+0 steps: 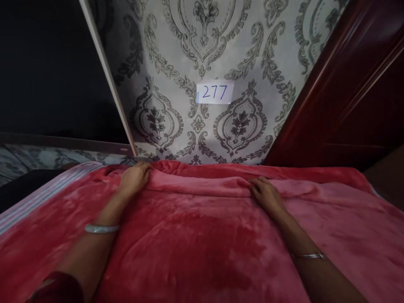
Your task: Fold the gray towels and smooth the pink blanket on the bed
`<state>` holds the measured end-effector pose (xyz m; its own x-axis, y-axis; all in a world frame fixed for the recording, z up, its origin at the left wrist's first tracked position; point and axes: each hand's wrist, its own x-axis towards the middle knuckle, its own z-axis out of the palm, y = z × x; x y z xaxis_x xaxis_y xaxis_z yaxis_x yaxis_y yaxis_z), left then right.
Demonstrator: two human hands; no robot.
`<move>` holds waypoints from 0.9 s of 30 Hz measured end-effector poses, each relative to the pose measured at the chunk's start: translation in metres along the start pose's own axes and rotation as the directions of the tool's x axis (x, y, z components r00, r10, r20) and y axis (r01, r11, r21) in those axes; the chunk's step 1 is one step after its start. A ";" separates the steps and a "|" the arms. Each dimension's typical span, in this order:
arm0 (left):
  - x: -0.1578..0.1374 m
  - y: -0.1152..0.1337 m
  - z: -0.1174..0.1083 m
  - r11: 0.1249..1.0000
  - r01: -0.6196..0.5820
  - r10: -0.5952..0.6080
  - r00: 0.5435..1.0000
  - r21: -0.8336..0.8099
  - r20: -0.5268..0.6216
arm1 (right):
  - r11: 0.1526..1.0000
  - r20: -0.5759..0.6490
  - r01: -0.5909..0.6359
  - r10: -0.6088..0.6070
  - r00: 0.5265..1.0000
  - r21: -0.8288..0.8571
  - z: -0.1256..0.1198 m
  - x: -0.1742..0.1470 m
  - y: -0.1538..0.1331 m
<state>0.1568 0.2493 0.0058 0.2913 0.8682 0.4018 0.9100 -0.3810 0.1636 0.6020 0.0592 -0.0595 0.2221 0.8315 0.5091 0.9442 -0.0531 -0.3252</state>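
A plush red and pink blanket (202,235) spreads across the lower half of the view, with a raised fold running from side to side near its far edge. My left hand (135,179) is closed on the left part of that fold, fingers curled over the cloth. Farther right, my right hand (264,192) grips the same fold, its fingertips pressed into the fabric. Both forearms reach forward over the blanket, a bangle on each wrist. The cloth between the fingers is partly hidden.
Behind the blanket stands a patterned wall (198,139) bearing a paper label (215,92) marked 277. A dark screen (57,75) rises at the left, and a dark red wooden panel (341,92) at the right. Striped cloth (59,185) shows along the blanket's left edge.
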 end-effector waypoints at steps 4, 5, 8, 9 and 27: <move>0.000 0.016 0.002 0.921 0.198 -0.212 0.977 -0.336 -0.005 | 0.989 -0.181 -0.031 0.057 0.982 0.144 -0.003 0.001 -0.008; 0.000 0.018 0.004 0.854 0.220 -0.242 0.970 -0.472 0.014 | 0.979 -0.225 -0.048 0.093 0.970 0.199 -0.004 0.002 -0.008; 0.004 0.023 0.009 0.724 0.138 -0.231 0.972 -0.676 -0.049 | 0.959 -0.345 -0.040 0.140 0.928 0.282 -0.003 0.007 -0.007; 0.007 0.024 0.010 0.747 0.082 -0.208 0.971 -0.660 -0.116 | 0.960 -0.380 -0.015 0.125 0.916 0.279 -0.001 0.010 -0.007; 0.020 0.025 0.050 0.998 -0.022 0.020 1.000 0.066 0.017 | 0.981 -0.151 0.192 -0.188 0.971 0.012 0.056 0.035 0.025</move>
<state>0.2000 0.2731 -0.0272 0.3148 0.8655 0.3896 0.9211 -0.3777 0.0948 0.6198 0.1183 -0.0949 0.0747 0.7337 0.6753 0.9663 0.1141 -0.2309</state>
